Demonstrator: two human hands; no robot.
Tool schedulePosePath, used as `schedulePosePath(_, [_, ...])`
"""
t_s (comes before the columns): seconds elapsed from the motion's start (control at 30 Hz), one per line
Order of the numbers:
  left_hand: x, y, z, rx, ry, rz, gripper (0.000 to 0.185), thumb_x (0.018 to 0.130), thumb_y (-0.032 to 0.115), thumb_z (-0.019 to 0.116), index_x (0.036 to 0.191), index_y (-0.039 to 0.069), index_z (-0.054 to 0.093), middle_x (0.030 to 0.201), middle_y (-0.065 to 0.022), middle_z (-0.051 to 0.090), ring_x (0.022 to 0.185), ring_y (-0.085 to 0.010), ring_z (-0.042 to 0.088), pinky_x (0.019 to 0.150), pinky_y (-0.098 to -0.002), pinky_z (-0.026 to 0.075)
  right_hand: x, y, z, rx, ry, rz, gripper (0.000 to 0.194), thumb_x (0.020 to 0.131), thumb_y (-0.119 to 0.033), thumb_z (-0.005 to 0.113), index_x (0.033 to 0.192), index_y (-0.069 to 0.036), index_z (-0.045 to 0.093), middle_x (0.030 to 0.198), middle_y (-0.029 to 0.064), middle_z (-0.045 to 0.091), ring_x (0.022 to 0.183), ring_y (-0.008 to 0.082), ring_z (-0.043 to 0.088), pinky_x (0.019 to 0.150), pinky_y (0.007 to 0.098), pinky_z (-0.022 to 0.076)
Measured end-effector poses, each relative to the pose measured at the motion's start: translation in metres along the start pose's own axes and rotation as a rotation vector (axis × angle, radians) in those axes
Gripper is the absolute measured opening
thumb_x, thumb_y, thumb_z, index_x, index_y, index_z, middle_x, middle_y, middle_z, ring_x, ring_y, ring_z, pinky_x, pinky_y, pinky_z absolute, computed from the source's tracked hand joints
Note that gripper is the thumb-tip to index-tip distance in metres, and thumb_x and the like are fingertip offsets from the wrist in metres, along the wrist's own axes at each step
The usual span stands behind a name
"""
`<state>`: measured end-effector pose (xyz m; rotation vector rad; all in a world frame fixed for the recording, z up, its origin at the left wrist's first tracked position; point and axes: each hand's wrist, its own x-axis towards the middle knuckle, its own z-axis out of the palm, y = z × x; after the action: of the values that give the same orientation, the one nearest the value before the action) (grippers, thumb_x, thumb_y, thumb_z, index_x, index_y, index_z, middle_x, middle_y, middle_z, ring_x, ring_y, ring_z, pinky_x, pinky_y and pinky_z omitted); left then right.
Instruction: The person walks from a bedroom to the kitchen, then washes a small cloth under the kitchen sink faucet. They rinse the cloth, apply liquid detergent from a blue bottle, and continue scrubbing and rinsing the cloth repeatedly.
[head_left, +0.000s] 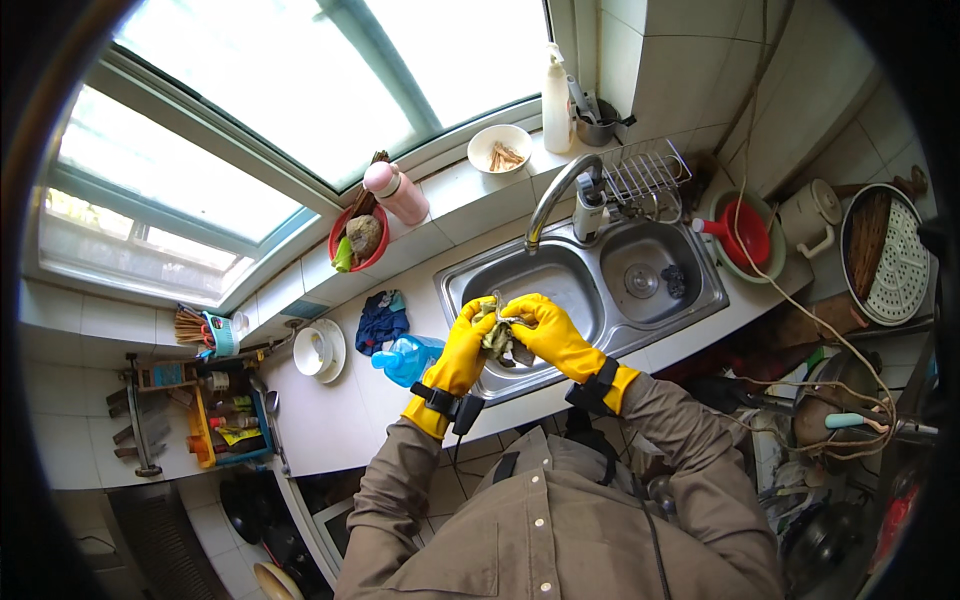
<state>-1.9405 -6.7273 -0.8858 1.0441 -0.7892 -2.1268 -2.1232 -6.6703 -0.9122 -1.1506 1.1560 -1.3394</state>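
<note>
Both my hands wear yellow rubber gloves and meet over the front left of the double-bowl steel sink (540, 274). A crumpled greenish-grey cloth (497, 341) is pinched between them, with its lower end hanging down. My left hand (463, 352) grips its left side, and my right hand (553, 334) grips its upper right. The gloved fingers hide part of the cloth. The chrome faucet (551, 199) arches over the larger bowl. Against my left wrist, on the counter, lies a translucent blue plastic bottle (409, 360).
Left on the counter are a dark blue cloth (381, 321), a white bowl (311, 350) on a plate and a condiment rack (232, 420). A pink bottle (397, 195) stands on the sill. Right of the sink, a red ladle (739, 232) rests in a green basin (772, 262). A steel scrubber (673, 282) lies in the smaller bowl.
</note>
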Motion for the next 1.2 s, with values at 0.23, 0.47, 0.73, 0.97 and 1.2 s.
schedulePosePath(0.23, [-0.004,0.005,-0.001,0.155,0.095,0.027,0.027,0.1,0.007,0.063,0.126,0.007,0.057,0.116,-0.0063,0.067,0.102,-0.0184,0.068,0.091,-0.0333,0.058,0.009,-0.001,-0.01,0.335,0.127,0.472,0.021,0.094,-0.003,0.068,0.116,0.001,0.068,0.102,0.0041,0.072,0.087,0.0114,0.067,0.08,0.0255,0.0549])
schedulePosePath(0.47, [-0.002,-0.004,0.005,0.357,0.117,0.114,0.027,0.094,0.003,0.069,0.119,0.008,0.061,0.11,-0.0035,0.067,0.098,-0.0142,0.066,0.089,-0.0277,0.054,-0.001,0.002,0.014,-0.016,0.113,0.055,0.009,0.091,0.0,0.069,0.099,-0.003,0.07,0.091,0.0007,0.068,0.085,0.0123,0.068,0.078,0.0269,0.055])
schedulePosePath(0.73, [0.02,-0.018,0.006,0.422,0.347,0.182,0.017,0.087,-0.002,0.072,0.1,0.007,0.066,0.091,-0.0028,0.068,0.077,-0.0124,0.065,0.071,-0.0261,0.055,0.023,0.035,0.028,-0.131,0.18,0.213,0.007,0.08,-0.002,0.071,0.086,-0.005,0.069,0.081,0.0055,0.071,0.075,0.0168,0.067,0.07,0.0297,0.053])
schedulePosePath(0.97, [0.013,-0.025,0.006,0.506,0.239,0.079,0.015,0.087,0.0,0.073,0.099,0.007,0.066,0.092,-0.002,0.069,0.081,-0.013,0.065,0.077,-0.0249,0.054,0.03,0.045,0.021,-0.027,0.299,0.302,0.004,0.083,-0.001,0.07,0.084,-0.005,0.069,0.076,0.0038,0.068,0.071,0.013,0.065,0.068,0.0287,0.0536])
schedulePosePath(1.2, [0.017,-0.02,0.005,0.591,0.19,-0.013,0.014,0.089,0.002,0.074,0.1,0.007,0.067,0.088,-0.0014,0.068,0.079,-0.0113,0.064,0.076,-0.0255,0.055,0.03,0.044,0.029,-0.011,0.367,0.286,0.006,0.085,0.001,0.067,0.086,-0.004,0.07,0.079,0.0036,0.069,0.073,0.014,0.065,0.07,0.0281,0.0536])
